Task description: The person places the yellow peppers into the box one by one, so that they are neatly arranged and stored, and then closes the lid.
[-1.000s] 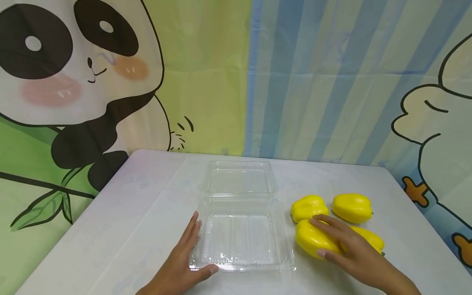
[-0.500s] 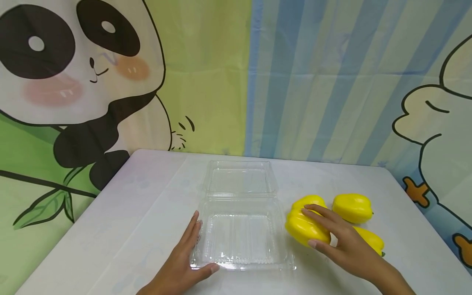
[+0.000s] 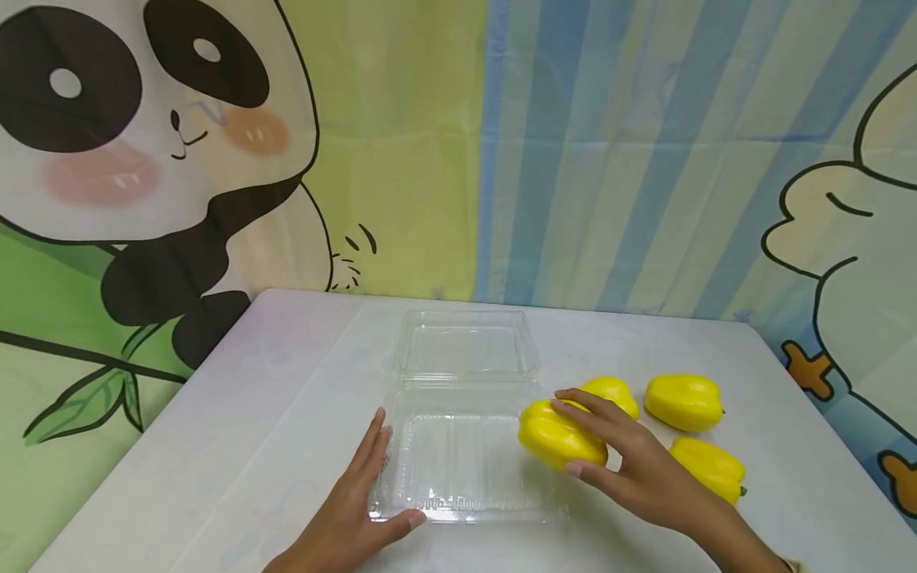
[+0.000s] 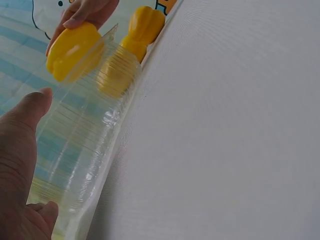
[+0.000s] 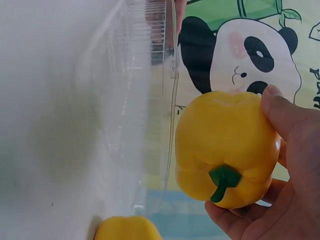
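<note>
My right hand (image 3: 641,465) grips a yellow bell pepper (image 3: 552,436) between thumb and fingers, raised above the right side of a clear plastic clamshell box (image 3: 444,469). The right wrist view shows the green stem of this pepper (image 5: 227,140) facing that camera, with the box wall beside it. At the box's front left corner, my left hand (image 3: 351,493) rests with straight fingers along the side and the thumb at the front edge. The box's lid (image 3: 466,350) lies folded back, away from me.
To the right on the white table (image 3: 236,477) lie three more yellow bell peppers: one behind the held pepper (image 3: 616,391), a far right pepper (image 3: 684,402) and a nearer pepper (image 3: 709,468). A printed cartoon curtain (image 3: 401,159) hangs behind the table.
My right hand has lifted the bell pepper from among the others and carried it left to the box's right side. My left hand has stayed in place.
</note>
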Demonstrator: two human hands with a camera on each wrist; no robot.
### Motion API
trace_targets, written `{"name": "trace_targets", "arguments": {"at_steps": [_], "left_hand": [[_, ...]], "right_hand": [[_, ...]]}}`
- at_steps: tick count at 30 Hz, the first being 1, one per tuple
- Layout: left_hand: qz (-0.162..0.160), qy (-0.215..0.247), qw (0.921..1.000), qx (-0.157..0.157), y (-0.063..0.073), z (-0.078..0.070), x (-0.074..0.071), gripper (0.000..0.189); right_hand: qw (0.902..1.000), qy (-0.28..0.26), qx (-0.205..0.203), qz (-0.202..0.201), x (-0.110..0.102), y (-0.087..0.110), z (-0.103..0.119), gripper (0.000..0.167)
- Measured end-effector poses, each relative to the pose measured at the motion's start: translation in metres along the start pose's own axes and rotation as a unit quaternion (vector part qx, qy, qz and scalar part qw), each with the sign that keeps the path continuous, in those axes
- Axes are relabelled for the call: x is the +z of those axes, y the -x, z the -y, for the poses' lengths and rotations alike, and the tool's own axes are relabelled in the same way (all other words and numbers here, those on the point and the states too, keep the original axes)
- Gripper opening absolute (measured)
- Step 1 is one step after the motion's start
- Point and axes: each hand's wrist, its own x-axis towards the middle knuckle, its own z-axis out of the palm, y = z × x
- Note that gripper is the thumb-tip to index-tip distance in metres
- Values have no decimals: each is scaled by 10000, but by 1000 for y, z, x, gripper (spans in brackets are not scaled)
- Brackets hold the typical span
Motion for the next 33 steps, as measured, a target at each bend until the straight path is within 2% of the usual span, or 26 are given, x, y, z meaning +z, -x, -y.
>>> {"name": "trace_targets", "arguments": {"at_steps": [10,20,28,33], "left_hand": [[38,75,9999,-108,1,1,1,110],[109,126,9994,-307,0,-1,1,110],[60,133,9997,-208,1,-2,-1,109],[237,224,9979,-563,-1,-4,-1,111]], "right_hand": [[9986,-316,-401,-142,9,-10,5,67],[9972,-553,-477,133,23,-18,13,63],[9960,-606,-586,305,28,-28,23,61],[9947,-697,-651,380,34,-33,31,60]]}}
